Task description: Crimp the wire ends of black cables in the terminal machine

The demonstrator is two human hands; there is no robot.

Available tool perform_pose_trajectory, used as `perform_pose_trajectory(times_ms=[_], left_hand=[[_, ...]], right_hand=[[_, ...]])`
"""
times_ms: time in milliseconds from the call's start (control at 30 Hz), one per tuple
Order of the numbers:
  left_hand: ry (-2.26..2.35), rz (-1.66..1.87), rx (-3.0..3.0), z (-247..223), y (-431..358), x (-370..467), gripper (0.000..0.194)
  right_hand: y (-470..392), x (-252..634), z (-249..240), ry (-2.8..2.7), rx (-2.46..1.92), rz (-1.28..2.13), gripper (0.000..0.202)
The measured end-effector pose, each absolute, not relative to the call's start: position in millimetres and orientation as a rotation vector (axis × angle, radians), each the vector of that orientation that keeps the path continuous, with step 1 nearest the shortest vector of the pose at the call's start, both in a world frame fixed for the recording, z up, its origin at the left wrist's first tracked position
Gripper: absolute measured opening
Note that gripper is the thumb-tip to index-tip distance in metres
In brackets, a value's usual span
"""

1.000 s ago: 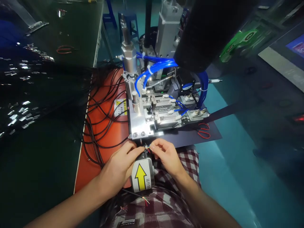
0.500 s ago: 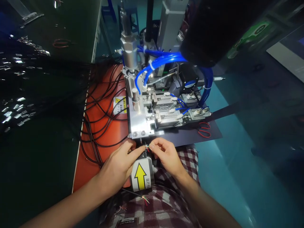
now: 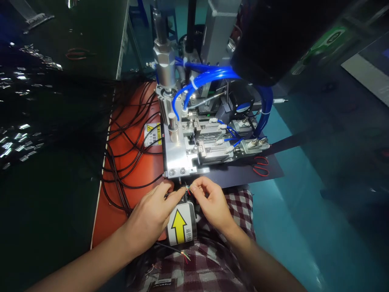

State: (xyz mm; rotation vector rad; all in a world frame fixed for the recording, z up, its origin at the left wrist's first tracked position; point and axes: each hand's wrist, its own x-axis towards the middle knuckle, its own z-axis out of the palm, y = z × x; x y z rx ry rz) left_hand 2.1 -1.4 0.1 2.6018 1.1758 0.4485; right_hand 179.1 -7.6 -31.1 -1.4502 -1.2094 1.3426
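Observation:
Thin coloured wires (image 3: 188, 189), red and green among them, show between my two hands at the near edge of the machine. My left hand (image 3: 154, 209) is closed, its thumb and index finger pinching the wires from the left. From the right, my right hand (image 3: 211, 198) pinches the wire ends between thumb and fingertips. Just below sits a motor-like housing (image 3: 192, 209) bearing a white label (image 3: 179, 227) with a yellow arrow. A black cable with stripped coloured ends (image 3: 184, 255) lies over the checked cloth on my lap.
Ahead stands a metal machine (image 3: 176, 154) with pneumatic cylinders and blue air hoses (image 3: 219, 74). Black cables (image 3: 121, 174) sprawl across the orange surface (image 3: 146, 170) on the left. Red-handled pliers or scissors (image 3: 261, 166) lie at the plate's right edge.
Both hands keep their pinch on the wires, with only tiny finger shifts. The view has moved very slightly.

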Motion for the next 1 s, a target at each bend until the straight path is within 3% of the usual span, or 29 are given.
perform_pose_trajectory(times_ms=[233,400,600,833,1000], left_hand=[[1.161,0.463,2.603,0,-1,2,0.033],[1.162,0.47,2.575,-1,-1,2,0.034],[1.153,0.497,2.555,-2,-1,0,0.032],[1.117,0.551,2.539,0,1,3,0.027],[1.135,0.527,2.501,-1,1,2,0.027]], right_hand=[[-8,182,-33,-1.147,-1.46,1.434,0.017],[-5,179,-30,-1.18,-1.457,1.297,0.014],[1,179,-33,-0.931,-1.452,1.583,0.021],[-21,185,-30,-1.042,-1.506,1.442,0.024],[-17,178,-13,-1.359,-1.613,0.985,0.013]])
